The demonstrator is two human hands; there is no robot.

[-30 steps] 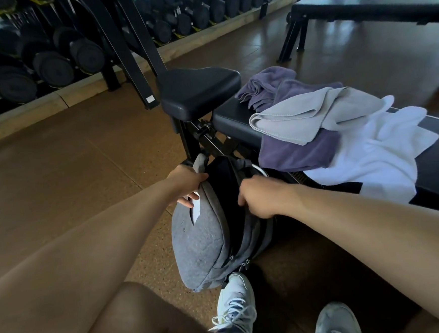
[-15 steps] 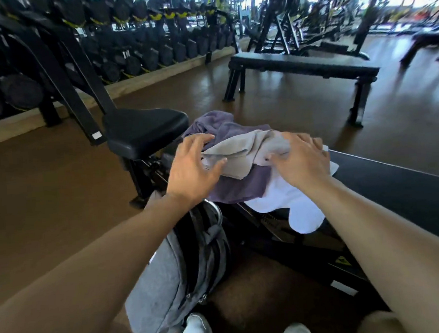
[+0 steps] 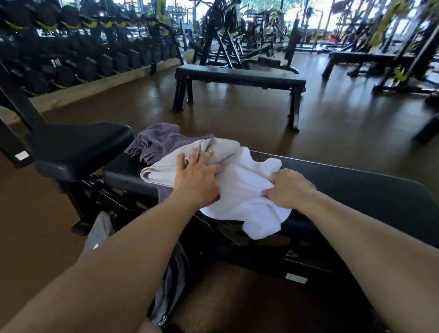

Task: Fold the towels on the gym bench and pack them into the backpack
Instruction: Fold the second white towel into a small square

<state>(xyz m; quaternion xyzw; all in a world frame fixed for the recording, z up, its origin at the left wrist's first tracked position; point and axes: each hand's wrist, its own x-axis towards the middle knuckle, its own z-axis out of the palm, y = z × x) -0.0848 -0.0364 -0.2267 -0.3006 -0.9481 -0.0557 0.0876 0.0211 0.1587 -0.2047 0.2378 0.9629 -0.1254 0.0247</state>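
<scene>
Basically 3 towels heaped on the gym bench (image 3: pixel 359 189), none folded yet. Left hand (image 3: pixel 197 180) lies on the grey towel (image 3: pixel 160 168), fingers spread fairly flat; right hand (image 3: pixel 289 188) has fingers curled, bunching the white towel (image 3: pixel 244 190). Purple towel (image 3: pixel 158 138) sits behind/under the others. Cloth looks soft, light, floppy, so prob best taken at corners/hem and pulled flat. Backpack (image 3: pixel 170 288) on floor below left arm, partly hidden. Seat pad (image 3: pixel 80 148) just beside the pile limits spreading room.
</scene>
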